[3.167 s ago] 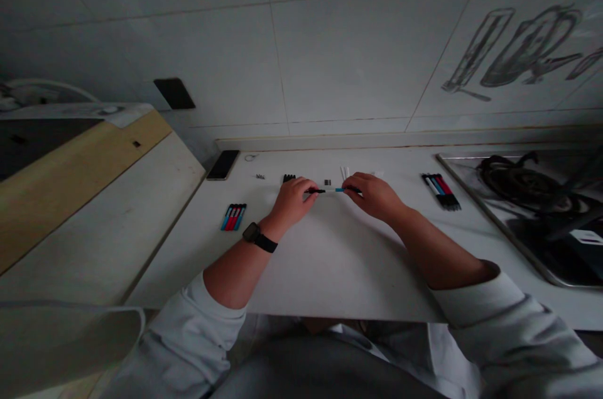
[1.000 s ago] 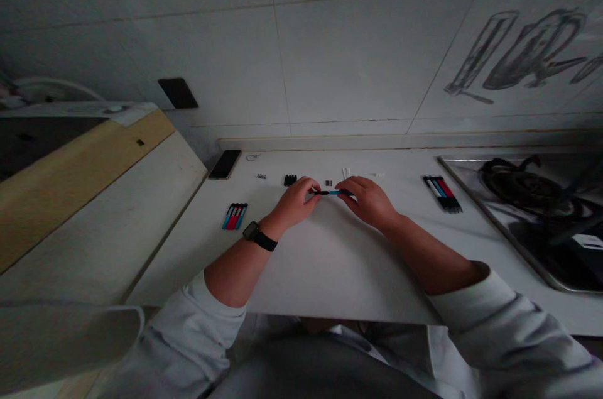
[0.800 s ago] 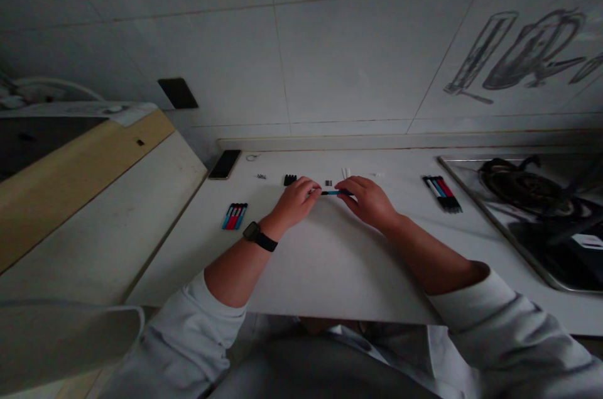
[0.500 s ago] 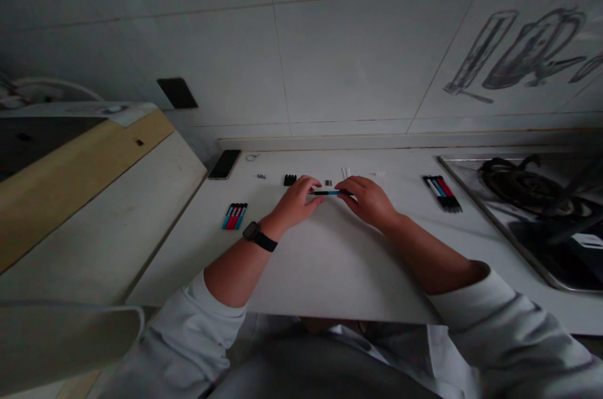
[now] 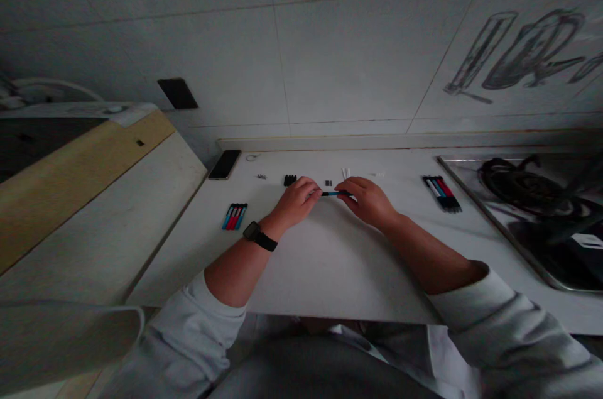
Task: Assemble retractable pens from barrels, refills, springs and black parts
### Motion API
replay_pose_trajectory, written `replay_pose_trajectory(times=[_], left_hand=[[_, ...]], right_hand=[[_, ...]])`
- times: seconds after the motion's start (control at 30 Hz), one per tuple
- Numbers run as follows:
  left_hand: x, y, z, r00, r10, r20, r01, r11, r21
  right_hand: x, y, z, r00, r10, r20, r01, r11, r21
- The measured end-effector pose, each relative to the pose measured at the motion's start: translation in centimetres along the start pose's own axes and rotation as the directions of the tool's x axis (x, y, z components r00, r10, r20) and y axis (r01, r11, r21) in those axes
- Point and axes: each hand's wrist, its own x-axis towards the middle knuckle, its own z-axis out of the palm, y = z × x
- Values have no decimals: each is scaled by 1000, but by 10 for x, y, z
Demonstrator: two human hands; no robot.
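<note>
Head view: blue-and-black pen (image 5: 330, 193) crosswise over counter (image 5: 339, 261). Left hand (image 5: 298, 199), grip pinching pen's nine-o'clock end; right hand (image 5: 367, 198), grip closed on three-o'clock end. Phone (image 5: 225, 164) (screen dark) at left hand's ten o'clock; assorted pens (image 5: 443, 194) at right hand's three o'clock.

No text, brand or number can be read. A white rectangular label (image 5: 588, 240) on a black object at the right edge of the frame bears dark marks, too blurred to make out. The grey line drawing (image 5: 534, 50) on the pale wall tiles at the upper right gives no legible letters. Any print on the slim blue-and-black pen (image 5: 332, 193) at the centre, or on the flat row of blue, red and white pens (image 5: 234, 217) at centre left, is too small to tell.
</note>
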Motion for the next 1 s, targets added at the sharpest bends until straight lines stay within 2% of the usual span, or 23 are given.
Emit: replay_pose_trajectory(times=[0.1,0.3,0.5,0.67,1.0], left_hand=[[1,-2,1,1000,22,18,-22,1000,9],[0,2,0,999,6,-36,-7,1000,-25],[1,-1,1,1000,21,7,-21,1000,-1],[1,3,-2,999,17,-43,-18,1000,-24],[1,-1,1,999,2,33,-3,1000,27]], right_hand=[[-1,2,2,1000,-17,-4,17,1000,-2],[-1,2,2,1000,-27,-11,27,1000,-8],[-1,2,1,1000,-25,-8,25,1000,-8],[0,1,1,999,-32,-1,32,999,-12],[0,1,1,999,-41,-2,41,999,-9]])
